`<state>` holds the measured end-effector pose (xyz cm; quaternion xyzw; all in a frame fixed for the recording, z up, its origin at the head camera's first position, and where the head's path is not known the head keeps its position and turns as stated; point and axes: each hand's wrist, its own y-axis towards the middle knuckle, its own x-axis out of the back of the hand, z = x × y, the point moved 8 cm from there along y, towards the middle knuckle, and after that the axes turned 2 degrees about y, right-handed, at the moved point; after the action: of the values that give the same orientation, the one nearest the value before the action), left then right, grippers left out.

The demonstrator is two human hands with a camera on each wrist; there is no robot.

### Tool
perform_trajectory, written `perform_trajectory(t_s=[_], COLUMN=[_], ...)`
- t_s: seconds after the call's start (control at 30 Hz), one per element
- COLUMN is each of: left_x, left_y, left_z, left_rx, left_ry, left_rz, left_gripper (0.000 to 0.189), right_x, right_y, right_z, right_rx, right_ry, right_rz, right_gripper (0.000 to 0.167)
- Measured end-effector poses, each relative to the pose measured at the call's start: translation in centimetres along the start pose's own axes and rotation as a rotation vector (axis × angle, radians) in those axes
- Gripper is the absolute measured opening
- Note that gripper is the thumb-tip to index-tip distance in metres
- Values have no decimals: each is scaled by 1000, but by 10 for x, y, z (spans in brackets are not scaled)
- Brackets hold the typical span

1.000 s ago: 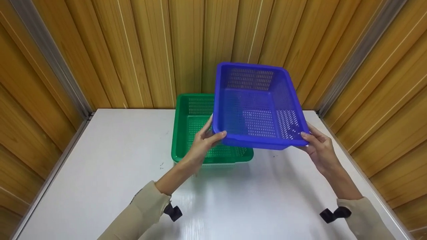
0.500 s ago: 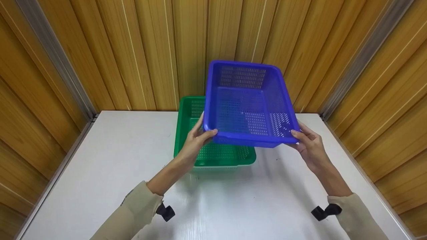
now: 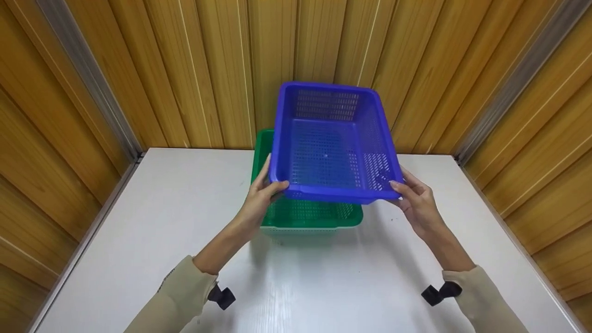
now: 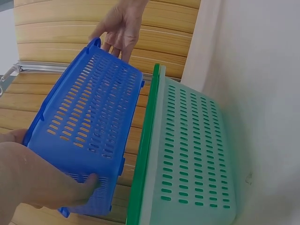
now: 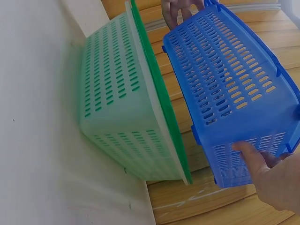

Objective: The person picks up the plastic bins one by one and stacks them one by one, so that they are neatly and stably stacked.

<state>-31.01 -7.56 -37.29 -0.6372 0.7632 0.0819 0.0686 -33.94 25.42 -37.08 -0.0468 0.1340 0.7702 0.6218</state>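
A blue plastic basket (image 3: 323,152) with slotted walls hangs tilted in the air, its far end higher, held at its near corners. My left hand (image 3: 256,199) grips the near left corner, thumb over the rim. On the near right corner my right hand (image 3: 418,206) grips the rim in the same way. Below it a green basket (image 3: 314,212) stands on the table, nested in a pale, whitish-green basket (image 4: 197,154). Both wrist views show a gap between the blue basket and the green rim. Much of the green basket's inside is hidden from the head view.
The white table (image 3: 152,240) reaches to a wood-look panel wall (image 3: 226,74) close behind the baskets. Similar panels (image 3: 541,152) flank the table, with grey metal posts (image 3: 88,64) at the corners.
Both hands have carried the blue basket to the left, so it covers more of the green basket. The nested baskets stay on the table, and the head view has shifted slightly.
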Motion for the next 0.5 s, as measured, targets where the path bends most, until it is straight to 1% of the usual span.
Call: perform_trajectory(t_s=[0.1, 0.23, 0.33, 0.5], left_x=[6, 13, 19, 26], left_y=[-6, -12, -15, -18], left_z=[1, 1, 2, 6], left_rx=[13, 6, 10, 33], left_ry=[11, -11, -25, -5], left_rz=[-10, -12, -20, -43], left_gripper=[86, 85, 84, 82], right_x=[-4, -10, -16, -21], right_y=[0, 0, 0, -3], right_z=[-5, -8, -9, -13], right_rx=[-15, -31, -29, -32], right_ry=[12, 13, 14, -22], right_rz=[-8, -12, 1, 8], right_gripper=[59, 59, 58, 58])
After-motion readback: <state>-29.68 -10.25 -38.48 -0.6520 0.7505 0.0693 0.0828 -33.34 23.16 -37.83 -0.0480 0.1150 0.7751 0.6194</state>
